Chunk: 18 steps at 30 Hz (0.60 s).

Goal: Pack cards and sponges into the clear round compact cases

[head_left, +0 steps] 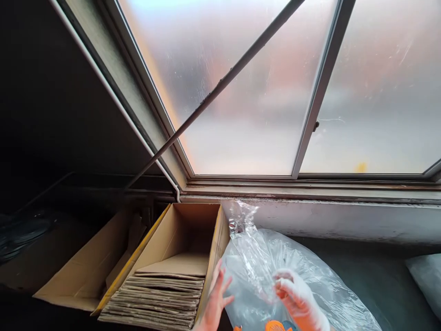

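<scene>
My bare left hand (pixel 214 299) is raised with its fingers spread, between the cardboard box and a large clear plastic bag (pixel 327 276). Nothing is in it. A white and orange glove covers my right hand (pixel 298 301), whose fingers are curled together on the plastic of the bag. The bag is full and bulging, and its gathered top (pixel 243 218) leans against the low wall. At the bottom edge, an orange print or object (pixel 274 325) shows at the bag; I cannot tell which.
An open cardboard box (pixel 217 234) holds a stack of flat cardboard sheets (pixel 155 299). Left of it stands another open carton (pixel 82 271). A frosted window (pixel 241 115) with a slanting bar (pixel 220 85) rises behind. Another plastic bag (pixel 427 278) lies at far right.
</scene>
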Motion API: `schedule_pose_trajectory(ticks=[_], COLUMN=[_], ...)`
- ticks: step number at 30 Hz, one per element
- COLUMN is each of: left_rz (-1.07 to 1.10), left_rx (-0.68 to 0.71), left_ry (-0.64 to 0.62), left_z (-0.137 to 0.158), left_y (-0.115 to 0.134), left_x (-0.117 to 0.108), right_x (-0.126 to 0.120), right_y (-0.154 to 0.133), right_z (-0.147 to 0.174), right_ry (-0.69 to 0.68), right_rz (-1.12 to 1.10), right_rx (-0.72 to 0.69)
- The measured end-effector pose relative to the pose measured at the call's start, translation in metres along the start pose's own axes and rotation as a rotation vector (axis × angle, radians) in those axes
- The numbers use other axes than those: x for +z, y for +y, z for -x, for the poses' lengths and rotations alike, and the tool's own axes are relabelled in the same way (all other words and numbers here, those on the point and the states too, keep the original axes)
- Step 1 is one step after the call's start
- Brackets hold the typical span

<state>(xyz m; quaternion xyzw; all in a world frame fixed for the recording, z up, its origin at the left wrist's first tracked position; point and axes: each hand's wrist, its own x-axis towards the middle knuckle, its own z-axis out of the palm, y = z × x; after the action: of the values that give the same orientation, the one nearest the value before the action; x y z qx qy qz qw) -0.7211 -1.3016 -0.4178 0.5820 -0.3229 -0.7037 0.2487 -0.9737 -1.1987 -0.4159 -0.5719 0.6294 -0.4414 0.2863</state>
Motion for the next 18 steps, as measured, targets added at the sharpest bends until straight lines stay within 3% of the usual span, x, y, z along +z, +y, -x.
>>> schedule_pose_trajectory(ticks=[3, 6, 9, 14, 16, 18], left_rz=[-0.043, -0.173, -0.159, -0.238, -0.285, -0.337], left_rx=[-0.05, -0.04, -0.074, -0.221, -0.189, -0.12], left_ry=[0.025, 0.132, 0.129, 0.032, 0.068, 0.138], left_z=[-0.021, -0.038, -0.042, -0.047, -0.055, -0.063], left_y=[0.0, 0.001, -0.008, -0.032, -0.037, -0.039], left_x=[0.019, 0.029, 0.031, 0.048, 0.054, 0.056], right_x=[0.03, 0.03, 0.014, 0.004, 0.0, -0.007], right_y=[-0.004, 0.002, 0.007, 0.008, 0.023, 0.05], right_z=[0.019, 0.027, 0.029, 0.041, 0.046, 0.047], right_ry=[-0.218, -0.324, -0.336, -0.343, -0.349, -0.268], right_rz=[-0.009, -0.13, -0.1, -0.267, -0.237, -0.059], right_rx=[-0.059, 0.069, 0.278, 0.215, 0.266, 0.439])
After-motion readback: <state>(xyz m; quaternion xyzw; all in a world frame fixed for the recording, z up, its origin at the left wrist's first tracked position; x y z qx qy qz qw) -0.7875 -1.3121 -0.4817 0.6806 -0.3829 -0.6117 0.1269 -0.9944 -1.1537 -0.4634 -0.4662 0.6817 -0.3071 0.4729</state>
